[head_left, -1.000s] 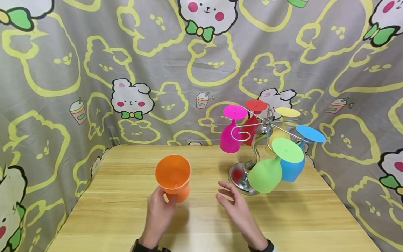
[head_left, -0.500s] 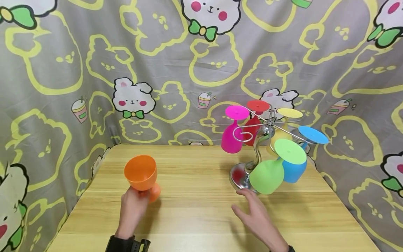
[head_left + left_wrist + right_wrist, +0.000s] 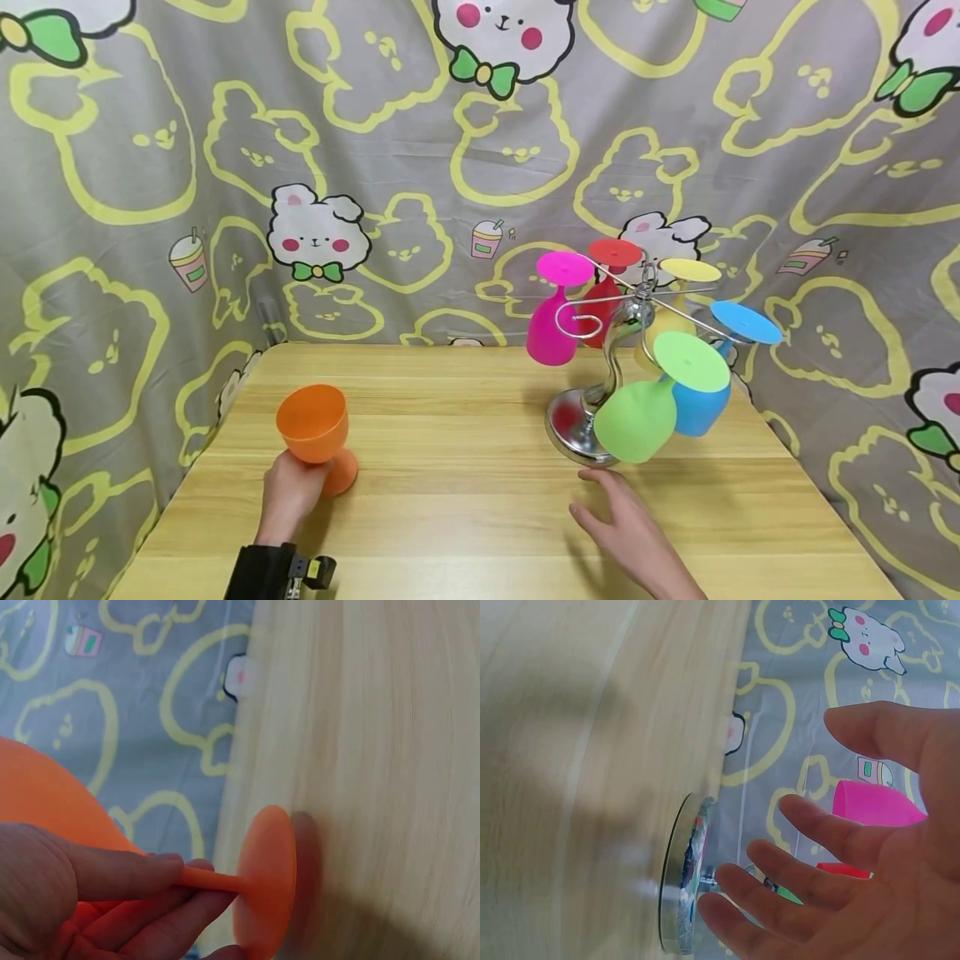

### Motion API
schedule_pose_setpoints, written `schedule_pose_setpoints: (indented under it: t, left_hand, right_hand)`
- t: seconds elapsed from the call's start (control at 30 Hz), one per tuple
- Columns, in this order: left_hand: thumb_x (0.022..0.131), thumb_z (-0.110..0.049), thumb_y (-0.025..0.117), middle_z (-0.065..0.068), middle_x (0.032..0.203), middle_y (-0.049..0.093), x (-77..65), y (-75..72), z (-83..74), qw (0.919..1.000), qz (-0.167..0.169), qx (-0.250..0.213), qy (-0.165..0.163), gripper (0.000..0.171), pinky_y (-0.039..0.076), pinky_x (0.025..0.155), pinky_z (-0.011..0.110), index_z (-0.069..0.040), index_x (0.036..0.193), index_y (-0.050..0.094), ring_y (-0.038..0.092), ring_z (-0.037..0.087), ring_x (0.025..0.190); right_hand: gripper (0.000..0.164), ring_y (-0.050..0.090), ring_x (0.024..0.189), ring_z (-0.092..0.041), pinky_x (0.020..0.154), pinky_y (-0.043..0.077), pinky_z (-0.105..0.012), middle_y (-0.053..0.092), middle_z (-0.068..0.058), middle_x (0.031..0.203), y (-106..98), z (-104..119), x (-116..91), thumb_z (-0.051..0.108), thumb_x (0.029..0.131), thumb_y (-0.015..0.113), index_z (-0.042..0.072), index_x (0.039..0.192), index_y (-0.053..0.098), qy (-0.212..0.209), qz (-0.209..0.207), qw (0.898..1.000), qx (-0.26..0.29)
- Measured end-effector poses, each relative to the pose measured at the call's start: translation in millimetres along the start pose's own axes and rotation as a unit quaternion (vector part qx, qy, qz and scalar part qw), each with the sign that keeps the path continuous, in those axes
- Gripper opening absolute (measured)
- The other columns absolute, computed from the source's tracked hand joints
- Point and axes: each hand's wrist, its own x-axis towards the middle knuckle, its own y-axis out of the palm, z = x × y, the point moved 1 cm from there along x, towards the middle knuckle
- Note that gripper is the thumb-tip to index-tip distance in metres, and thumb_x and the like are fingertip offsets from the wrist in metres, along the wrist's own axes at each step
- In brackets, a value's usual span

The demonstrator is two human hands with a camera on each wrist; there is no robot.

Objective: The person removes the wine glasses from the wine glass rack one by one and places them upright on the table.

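Note:
My left hand [image 3: 291, 493] pinches the stem of an orange goblet [image 3: 313, 421] at the left of the table, bowl up. In the left wrist view the goblet's round foot [image 3: 266, 885] is close over the wood, its shadow beside it; thumb and fingers are around the stem. My right hand [image 3: 626, 525] holds nothing, fingers spread and slightly bent, just in front of a chrome glass rack [image 3: 611, 358]. Upside down on that rack hang a green goblet [image 3: 637, 421], a blue one, a yellow one, a red one and a magenta goblet [image 3: 553, 333].
The light wood table [image 3: 450, 500] is bordered by a grey patterned curtain [image 3: 420, 150] at the back and both sides. The rack's round chrome base [image 3: 577, 429] stands on the right half. A black strap with a small device [image 3: 281, 571] is on the left wrist.
The left hand has carried the orange goblet to the left and slightly lower. The right hand has moved right and toward the front. The rack and its goblets stay where they were.

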Motion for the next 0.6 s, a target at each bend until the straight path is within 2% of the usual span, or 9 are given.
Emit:
schedule_pose_setpoints:
  t: [0.17,0.43,0.6]
  left_hand:
    - [0.093,-0.009,0.073,0.035,0.110,0.070,9.2,1.2,10.3,0.9994,0.026,-0.012,-0.019,0.027,0.054,0.094,0.068,0.014,0.106,0.066,0.066,0.054,0.101]
    - [0.098,-0.013,0.070,0.037,0.112,0.070,28.7,2.3,13.9,0.9999,0.003,-0.009,-0.007,0.029,0.053,0.094,0.068,0.014,0.108,0.066,0.065,0.058,0.107]
    - [0.099,-0.013,0.067,0.040,0.123,0.067,43.4,0.6,17.0,0.9999,0.008,-0.005,-0.011,0.034,0.051,0.101,0.069,0.016,0.116,0.064,0.062,0.061,0.116]
  right_hand:
    - [0.050,0.060,0.138,-0.042,0.116,0.049,-0.063,0.067,-0.018,0.146,1.9,-0.8,0.8,0.027,0.100,0.078,0.003,0.142,0.065,-0.001,0.005,1.000,0.002]
    - [0.048,0.059,0.140,-0.042,0.117,0.048,-0.064,0.067,-0.017,0.147,4.6,3.9,1.1,0.027,0.101,0.076,0.005,0.142,0.065,-0.002,0.004,1.000,0.009]
    - [0.045,0.060,0.140,-0.041,0.117,0.048,-0.063,0.067,-0.015,0.146,8.5,6.9,1.4,0.026,0.101,0.076,0.007,0.141,0.066,0.000,0.008,1.000,0.017]
